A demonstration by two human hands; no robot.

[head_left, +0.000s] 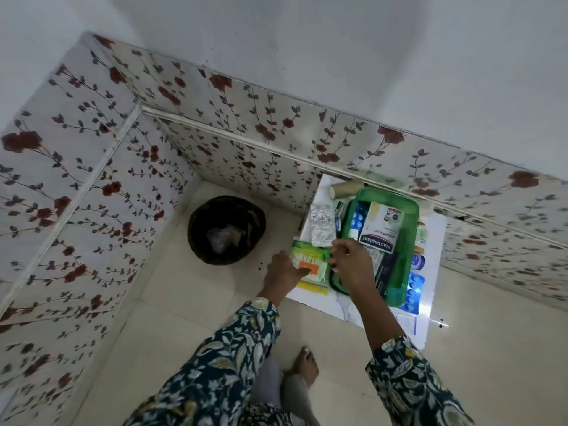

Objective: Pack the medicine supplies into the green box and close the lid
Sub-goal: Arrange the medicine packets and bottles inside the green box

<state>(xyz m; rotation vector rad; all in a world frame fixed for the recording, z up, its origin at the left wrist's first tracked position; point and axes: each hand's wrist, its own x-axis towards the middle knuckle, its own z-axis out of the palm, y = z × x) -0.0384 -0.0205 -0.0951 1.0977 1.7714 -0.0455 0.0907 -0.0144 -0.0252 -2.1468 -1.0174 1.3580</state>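
Observation:
The green see-through box [412, 207] lies open on a small white table [431, 318]. It holds a Hansaplast carton [379, 232] and a blue blister pack [358, 216]. My left hand [284, 269] grips a green and white packet [310, 262] with an orange label, lying at the table's left edge just beside the box. My right hand [353, 262] is over the box's near left rim, with its fingertips pinched on a small green part of that rim. The hand hides the box's near left corner.
A silver blister strip [321, 224] and a cardboard tube [345, 187] lie left of and behind the box. Blue blister packs [415, 290] lie to its right, and a yellow packet [312, 285] lies under my left hand. A black bin [226, 229] stands on the floor by the floral walls.

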